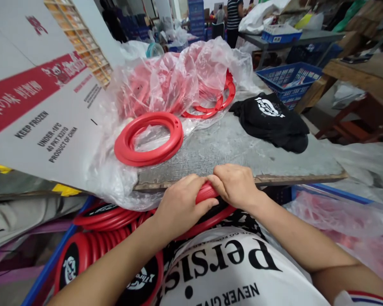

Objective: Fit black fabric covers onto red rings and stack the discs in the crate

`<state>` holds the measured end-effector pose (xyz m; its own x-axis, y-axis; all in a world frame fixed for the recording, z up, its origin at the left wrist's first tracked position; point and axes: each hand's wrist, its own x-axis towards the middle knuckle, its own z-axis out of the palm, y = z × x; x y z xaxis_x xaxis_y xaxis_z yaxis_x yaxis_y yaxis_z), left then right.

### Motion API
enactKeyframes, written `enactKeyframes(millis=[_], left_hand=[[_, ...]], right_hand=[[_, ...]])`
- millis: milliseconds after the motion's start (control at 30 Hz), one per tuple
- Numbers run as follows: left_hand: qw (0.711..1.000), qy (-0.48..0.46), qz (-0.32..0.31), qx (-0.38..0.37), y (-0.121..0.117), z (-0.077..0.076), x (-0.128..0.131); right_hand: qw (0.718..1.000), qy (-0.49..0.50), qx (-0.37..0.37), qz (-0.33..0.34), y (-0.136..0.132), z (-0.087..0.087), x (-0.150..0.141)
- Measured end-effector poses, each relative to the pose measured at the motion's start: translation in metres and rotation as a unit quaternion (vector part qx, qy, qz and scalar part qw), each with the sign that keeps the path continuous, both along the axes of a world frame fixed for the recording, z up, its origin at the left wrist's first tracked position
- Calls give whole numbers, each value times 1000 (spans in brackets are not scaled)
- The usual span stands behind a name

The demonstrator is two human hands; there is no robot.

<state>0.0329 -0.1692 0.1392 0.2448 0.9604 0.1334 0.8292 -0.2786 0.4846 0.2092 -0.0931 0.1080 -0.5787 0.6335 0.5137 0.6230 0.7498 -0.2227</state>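
Observation:
At the table's near edge, my left hand (pixel 181 209) and my right hand (pixel 235 185) are both closed on a red-rimmed disc (pixel 207 192) with black fabric inside, held low against my body. The two hands nearly meet at the top of its rim, and they hide much of the disc. Beyond them, a few red plastic rings (pixel 150 157) lie stacked on the table (pixel 207 146). A pile of black printed fabric (pixel 271 121) rests at the right. More red ring parts (pixel 210 111) spill from a clear plastic bag (pixel 185 72) behind.
A large white carton (pixel 28 106) stands at the left. Below it, a blue crate (pixel 47 263) holds several red-rimmed black discs (pixel 95 250). Plastic-wrapped red items (pixel 344 216) sit at lower right. A blue basket (pixel 290 80) and a person (pixel 234 19) are farther back.

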Motion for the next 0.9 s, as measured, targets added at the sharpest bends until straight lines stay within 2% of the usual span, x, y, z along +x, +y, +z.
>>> enactKeyframes(millis=[167,433,667,833,900], left_hand=[[997,-66,-1,45,-4,-6,-12],[995,-94,3,37,-3,-8,-10],[995,-94,11,22,-5,-6,-12],[995,-95,-2,27,-4,-4,-11],[995,-98,-9,31,-5,-4,-9]], right_hand=[[999,31,0,-7,11,-3,13],[999,30,3,12,11,-4,14],[998,30,-6,55,8,-6,15],[995,85,-27,33,4,-9,15],[996,83,-13,18,2,-8,13]])
